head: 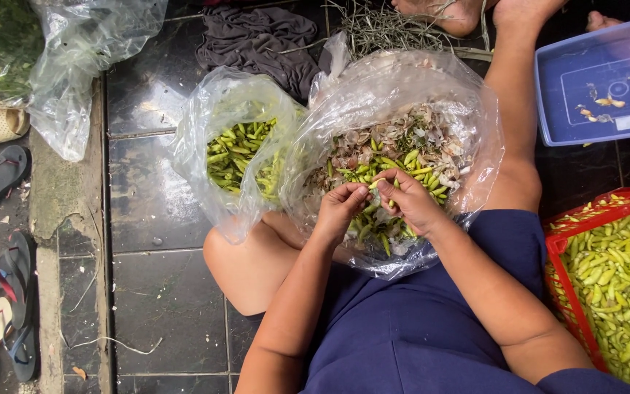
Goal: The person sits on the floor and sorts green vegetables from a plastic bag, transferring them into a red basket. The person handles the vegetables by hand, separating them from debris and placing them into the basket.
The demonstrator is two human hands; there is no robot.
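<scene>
A: What are we gripping right now?

B: Our left hand (339, 206) and right hand (410, 198) are both pinching one green pod (380, 185) between the fingertips, each grip clenched on it.

A: And what are we seeing around the grip?

B: Directly beneath it, the clear bag of husks and pods (402, 157) is resting in our lap. Left of our left grip, a smaller bag of green pods (238, 153) is sitting open. Far right, the red crate (592, 211) is holding more pods.

The red crate (607, 284) of pods runs off the right edge. What the fingertips (382, 184) pinch is too small to tell. The blue tub (599, 87) is cut off too.
</scene>
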